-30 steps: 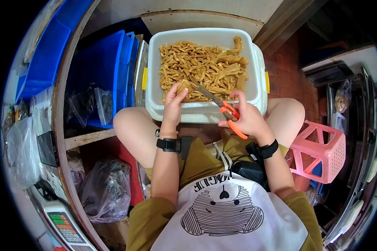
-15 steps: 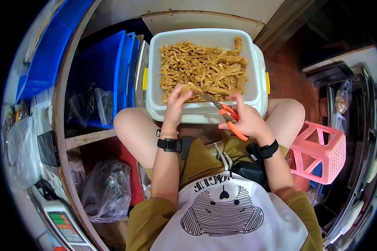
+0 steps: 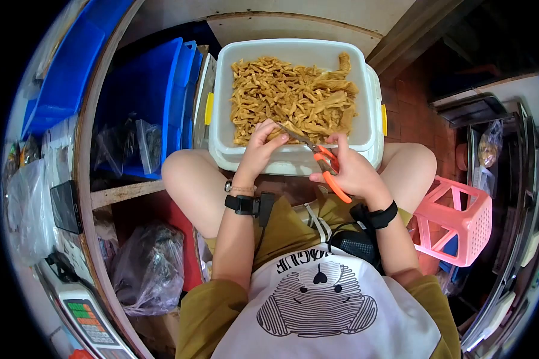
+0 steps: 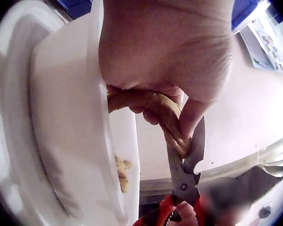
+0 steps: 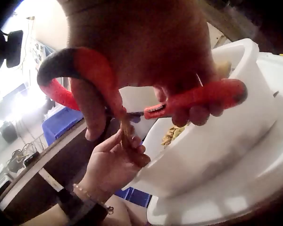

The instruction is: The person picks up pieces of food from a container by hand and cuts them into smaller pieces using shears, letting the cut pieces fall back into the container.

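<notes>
Tan strip (image 3: pixel 274 131), upper centre of the head view, is pinched by the left hand (image 3: pixel 256 148) over the tub (image 3: pixel 293 163); right hand (image 3: pixel 352 172) grips orange scissors (image 3: pixel 318 154). Left wrist view alone shows blades touching it.

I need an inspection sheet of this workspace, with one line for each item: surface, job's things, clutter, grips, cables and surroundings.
Surface: red floor tiles; a white tub stands there.
Job's things: tan strips fill the tub; orange-handled scissors meet one held strip.
Clutter: plastic bags and a scale.
Grips: left hand pinches the held strip; right hand holds the scissors.
Cables: a black cable hangs from the left wrist strap.
Surroundings: blue bins and a pink stool.
</notes>
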The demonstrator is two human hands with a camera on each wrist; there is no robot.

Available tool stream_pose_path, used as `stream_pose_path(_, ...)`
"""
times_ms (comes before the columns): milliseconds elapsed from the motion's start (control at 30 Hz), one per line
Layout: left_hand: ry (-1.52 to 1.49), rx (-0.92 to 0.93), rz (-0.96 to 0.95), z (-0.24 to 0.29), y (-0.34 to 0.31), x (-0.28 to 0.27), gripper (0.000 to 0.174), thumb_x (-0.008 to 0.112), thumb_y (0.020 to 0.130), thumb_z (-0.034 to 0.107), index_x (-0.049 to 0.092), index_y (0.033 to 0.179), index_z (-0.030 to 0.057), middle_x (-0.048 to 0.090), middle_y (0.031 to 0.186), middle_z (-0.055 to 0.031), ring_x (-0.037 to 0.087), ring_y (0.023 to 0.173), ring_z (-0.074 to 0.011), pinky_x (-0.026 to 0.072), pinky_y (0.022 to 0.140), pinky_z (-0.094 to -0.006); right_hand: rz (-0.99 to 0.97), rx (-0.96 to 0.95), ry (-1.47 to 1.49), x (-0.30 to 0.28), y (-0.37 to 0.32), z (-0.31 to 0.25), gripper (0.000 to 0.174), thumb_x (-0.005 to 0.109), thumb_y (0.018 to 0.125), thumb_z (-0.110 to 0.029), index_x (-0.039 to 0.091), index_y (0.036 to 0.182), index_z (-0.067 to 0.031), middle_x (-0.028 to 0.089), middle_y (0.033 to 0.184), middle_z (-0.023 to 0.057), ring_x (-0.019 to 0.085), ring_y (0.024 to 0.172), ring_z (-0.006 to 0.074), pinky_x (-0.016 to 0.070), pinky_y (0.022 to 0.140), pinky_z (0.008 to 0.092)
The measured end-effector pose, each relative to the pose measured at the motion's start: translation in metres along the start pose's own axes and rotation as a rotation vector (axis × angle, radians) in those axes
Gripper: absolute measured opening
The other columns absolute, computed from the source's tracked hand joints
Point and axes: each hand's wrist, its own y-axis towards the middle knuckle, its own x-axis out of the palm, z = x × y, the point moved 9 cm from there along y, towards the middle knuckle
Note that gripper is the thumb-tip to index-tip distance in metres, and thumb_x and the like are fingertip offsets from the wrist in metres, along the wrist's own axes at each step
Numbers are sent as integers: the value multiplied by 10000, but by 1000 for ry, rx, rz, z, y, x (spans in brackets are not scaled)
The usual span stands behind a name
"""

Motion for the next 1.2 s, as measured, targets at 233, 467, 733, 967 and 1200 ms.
stream_pose_path(233,-96,-43,-6,-9,0,0,161,633,850,126,608,940,-5,488,901,-32,459,922,-166,351,871,-270,-29,6,-92,-1,1,-3,762,783,687,-459,349,1131,-17,627,818,231,633,774,398,498,685,414)
stream_pose_path(467,-381,-138,125,-15,-2,-8,175,599,896,90,574,1027,-25,475,940,20,477,909,-72,377,839,-207,-51,55,17,3,-1,2,605,804,717,-311,335,1018,-75,635,702,146,603,611,312,468,586,349)
stream_pose_path(733,92,11,-49,-6,0,-2,188,620,875,117,610,1031,14,544,1035,-6,474,980,-119,354,894,-245,62,5,-150,-11,-6,-12,671,784,681,-465,361,997,-50,597,699,187,604,658,406,472,569,436)
stream_pose_path(967,139,77,8,7,-1,2,212,655,838,179,607,940,0,485,880,-52,432,934,-215,326,889,-309,29,16,-58,7,1,0,622,801,710,-367,323,969,-64,626,763,168,618,676,334,475,606,378)
stream_pose_path(1200,-1,-41,136,-13,1,-11,218,647,858,173,593,956,-13,483,869,-54,452,916,-196,354,864,-293,58,63,4,10,5,9,664,777,691,-470,363,987,-42,582,692,207,591,666,421,462,569,432)
